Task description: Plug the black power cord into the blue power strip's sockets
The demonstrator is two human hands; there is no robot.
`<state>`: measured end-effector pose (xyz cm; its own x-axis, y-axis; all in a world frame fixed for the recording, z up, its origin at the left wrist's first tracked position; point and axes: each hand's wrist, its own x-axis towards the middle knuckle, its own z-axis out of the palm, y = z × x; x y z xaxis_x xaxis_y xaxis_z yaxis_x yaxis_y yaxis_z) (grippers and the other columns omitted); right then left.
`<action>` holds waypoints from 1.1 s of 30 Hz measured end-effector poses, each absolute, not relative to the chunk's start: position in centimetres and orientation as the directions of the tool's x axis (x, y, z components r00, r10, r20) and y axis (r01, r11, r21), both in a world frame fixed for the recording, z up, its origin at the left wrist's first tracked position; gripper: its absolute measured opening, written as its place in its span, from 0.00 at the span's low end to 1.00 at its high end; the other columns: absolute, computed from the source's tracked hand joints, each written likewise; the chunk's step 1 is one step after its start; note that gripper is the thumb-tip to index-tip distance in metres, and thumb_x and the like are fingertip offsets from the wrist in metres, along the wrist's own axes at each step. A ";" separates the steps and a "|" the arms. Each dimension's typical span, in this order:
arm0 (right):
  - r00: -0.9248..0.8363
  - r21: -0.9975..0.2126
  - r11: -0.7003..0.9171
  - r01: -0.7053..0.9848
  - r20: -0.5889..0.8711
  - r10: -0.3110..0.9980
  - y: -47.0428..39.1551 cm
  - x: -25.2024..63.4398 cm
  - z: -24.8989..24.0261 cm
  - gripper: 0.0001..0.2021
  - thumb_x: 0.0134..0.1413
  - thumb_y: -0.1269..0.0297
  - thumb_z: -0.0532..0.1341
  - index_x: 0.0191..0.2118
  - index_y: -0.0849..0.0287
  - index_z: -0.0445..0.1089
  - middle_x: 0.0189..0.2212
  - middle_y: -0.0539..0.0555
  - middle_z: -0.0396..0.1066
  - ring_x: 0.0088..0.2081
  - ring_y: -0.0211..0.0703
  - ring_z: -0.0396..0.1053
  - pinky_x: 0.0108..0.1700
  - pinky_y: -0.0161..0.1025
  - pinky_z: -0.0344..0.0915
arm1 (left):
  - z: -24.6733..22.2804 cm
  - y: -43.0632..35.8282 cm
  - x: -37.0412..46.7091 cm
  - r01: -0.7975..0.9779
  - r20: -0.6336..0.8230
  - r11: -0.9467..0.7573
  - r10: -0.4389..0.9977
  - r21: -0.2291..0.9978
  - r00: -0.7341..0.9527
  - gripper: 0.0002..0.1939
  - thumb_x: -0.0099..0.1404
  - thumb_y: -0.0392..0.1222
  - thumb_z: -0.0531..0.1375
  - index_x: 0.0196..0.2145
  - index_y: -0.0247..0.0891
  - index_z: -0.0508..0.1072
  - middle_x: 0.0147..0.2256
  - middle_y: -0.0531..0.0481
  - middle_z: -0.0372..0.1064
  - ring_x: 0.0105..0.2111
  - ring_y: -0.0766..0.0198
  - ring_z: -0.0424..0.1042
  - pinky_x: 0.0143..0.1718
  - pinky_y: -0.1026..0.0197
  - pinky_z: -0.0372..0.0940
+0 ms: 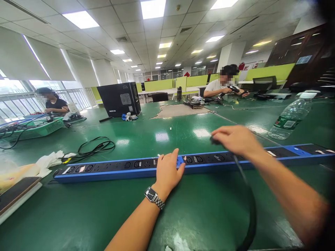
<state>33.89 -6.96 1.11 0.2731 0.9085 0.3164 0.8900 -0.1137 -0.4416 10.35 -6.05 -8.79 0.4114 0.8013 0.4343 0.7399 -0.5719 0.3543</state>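
Note:
A long power strip (110, 170) with blue edges and black sockets lies across the green table. My left hand (169, 169), with a watch (151, 194) at the wrist, grips the strip near its middle, fingers over the top and thumb toward the near side. Above the strip's right half, my right hand (237, 139) is closed around a black plug (215, 140), slightly blurred. The plug's black cable (251, 209) hangs below the hand and curves toward the near table edge. The plug is apart from the sockets.
A coiled black cable (96, 146) lies behind the strip's left end. A water bottle (290, 116) stands at right, a computer case (119, 99) behind. Phone (18, 193), tissues (49, 162) and green basket (44, 129) are left. Two people sit across the table.

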 end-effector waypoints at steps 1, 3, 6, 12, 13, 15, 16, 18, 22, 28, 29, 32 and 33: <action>0.318 -0.468 -0.117 0.876 0.379 0.869 -7.0 33.9 2.9 0.14 0.52 0.59 0.57 0.38 0.55 0.79 0.27 0.52 0.76 0.29 0.43 0.70 0.33 0.40 0.62 | -8.8 -6.0 10.3 0.734 0.433 -0.575 0.801 0.363 0.414 0.26 0.66 0.44 0.57 0.60 0.39 0.59 0.47 0.43 0.74 0.50 0.54 0.71 0.59 0.44 0.57; 0.275 -0.445 -0.068 0.893 0.420 0.865 -7.0 33.5 6.1 0.14 0.50 0.58 0.60 0.38 0.57 0.79 0.24 0.52 0.74 0.27 0.41 0.68 0.32 0.40 0.61 | -9.0 -5.9 10.1 0.714 0.441 -0.577 0.802 0.397 0.403 0.29 0.65 0.44 0.58 0.62 0.39 0.56 0.48 0.43 0.74 0.50 0.54 0.71 0.60 0.43 0.56; 0.089 -0.429 0.072 0.901 0.345 0.935 -7.1 31.5 8.1 0.13 0.47 0.58 0.62 0.37 0.57 0.78 0.23 0.50 0.73 0.27 0.40 0.68 0.31 0.38 0.61 | -9.2 -5.9 9.8 0.630 0.506 -0.593 0.791 0.501 0.342 0.38 0.63 0.44 0.61 0.66 0.40 0.48 0.55 0.41 0.68 0.52 0.54 0.70 0.58 0.47 0.61; -0.225 -0.600 0.263 0.756 0.139 0.964 -8.2 25.3 3.6 0.23 0.48 0.58 0.62 0.51 0.59 0.73 0.24 0.49 0.74 0.27 0.40 0.70 0.32 0.37 0.64 | -9.1 -6.3 9.8 0.430 0.649 -0.692 0.711 0.580 0.270 0.37 0.63 0.46 0.61 0.65 0.42 0.49 0.60 0.40 0.61 0.51 0.58 0.71 0.53 0.56 0.66; -0.288 -0.681 0.310 0.664 0.149 0.946 -8.3 24.8 2.8 0.26 0.49 0.56 0.61 0.54 0.59 0.70 0.25 0.49 0.75 0.28 0.41 0.71 0.33 0.37 0.65 | -8.9 -6.3 9.7 0.447 0.652 -0.683 0.716 0.578 0.249 0.31 0.65 0.46 0.59 0.63 0.42 0.55 0.56 0.42 0.66 0.49 0.58 0.72 0.51 0.56 0.67; -0.293 -0.795 0.367 0.484 0.248 0.923 -8.2 24.6 1.4 0.28 0.51 0.52 0.60 0.56 0.59 0.67 0.31 0.52 0.77 0.33 0.43 0.73 0.37 0.39 0.67 | -8.3 -6.0 9.0 0.498 0.674 -0.653 0.719 0.571 0.170 0.19 0.68 0.45 0.56 0.55 0.42 0.64 0.48 0.45 0.73 0.45 0.58 0.73 0.48 0.56 0.68; -0.218 -0.814 0.374 0.445 0.306 0.927 -8.0 24.9 0.5 0.27 0.51 0.51 0.59 0.54 0.59 0.68 0.34 0.54 0.77 0.36 0.44 0.74 0.40 0.40 0.67 | -7.9 -5.8 8.4 0.522 0.697 -0.642 0.707 0.562 0.118 0.16 0.68 0.46 0.56 0.51 0.41 0.68 0.45 0.45 0.74 0.44 0.58 0.73 0.47 0.57 0.68; 0.001 -0.790 0.323 0.521 0.378 0.926 -7.4 26.3 -1.5 0.22 0.52 0.50 0.58 0.48 0.59 0.72 0.38 0.56 0.78 0.41 0.46 0.74 0.45 0.42 0.67 | -7.0 -5.3 6.4 0.562 0.746 -0.621 0.666 0.546 0.011 0.14 0.66 0.48 0.57 0.46 0.39 0.71 0.44 0.44 0.73 0.45 0.57 0.72 0.48 0.56 0.67; 0.276 -0.602 0.026 0.798 0.404 0.872 -6.7 29.8 -6.4 0.17 0.55 0.52 0.55 0.41 0.57 0.75 0.41 0.57 0.77 0.44 0.51 0.72 0.46 0.45 0.64 | -6.1 -4.0 1.1 0.541 0.622 -0.429 0.745 0.724 -0.242 0.17 0.64 0.52 0.58 0.43 0.38 0.74 0.41 0.45 0.75 0.40 0.57 0.73 0.45 0.56 0.67; 0.267 -0.466 -0.055 0.883 0.402 0.876 -7.4 30.4 -8.9 0.18 0.58 0.54 0.50 0.38 0.55 0.75 0.39 0.55 0.78 0.43 0.50 0.72 0.47 0.44 0.62 | -6.8 -3.3 -2.4 0.373 0.349 -0.257 0.915 0.891 -0.202 0.22 0.54 0.55 0.64 0.40 0.36 0.76 0.32 0.48 0.77 0.33 0.58 0.76 0.36 0.59 0.68; 0.247 -0.430 -0.056 0.901 0.403 0.881 -7.5 30.2 -8.8 0.18 0.58 0.54 0.50 0.38 0.55 0.75 0.39 0.55 0.78 0.43 0.50 0.72 0.47 0.45 0.62 | -7.0 -3.4 -2.2 0.385 0.338 -0.262 0.930 0.885 -0.145 0.21 0.53 0.54 0.64 0.39 0.36 0.76 0.31 0.48 0.77 0.33 0.58 0.76 0.36 0.59 0.68; 0.221 -0.380 -0.060 0.923 0.397 0.891 -7.4 29.8 -8.6 0.18 0.59 0.55 0.49 0.38 0.55 0.75 0.40 0.55 0.77 0.44 0.50 0.71 0.49 0.46 0.60 | -7.5 -3.8 -1.6 0.499 0.330 -0.276 0.944 0.821 -0.021 0.17 0.54 0.53 0.64 0.38 0.40 0.76 0.30 0.49 0.78 0.33 0.57 0.76 0.38 0.58 0.68; 0.223 -0.382 -0.061 0.922 0.394 0.892 -7.4 29.8 -8.6 0.18 0.59 0.55 0.49 0.38 0.55 0.75 0.40 0.55 0.77 0.44 0.50 0.70 0.49 0.46 0.60 | -7.6 -3.9 -1.4 0.549 0.342 -0.285 0.940 0.786 -0.002 0.16 0.55 0.52 0.63 0.38 0.41 0.76 0.31 0.50 0.78 0.35 0.57 0.76 0.39 0.58 0.68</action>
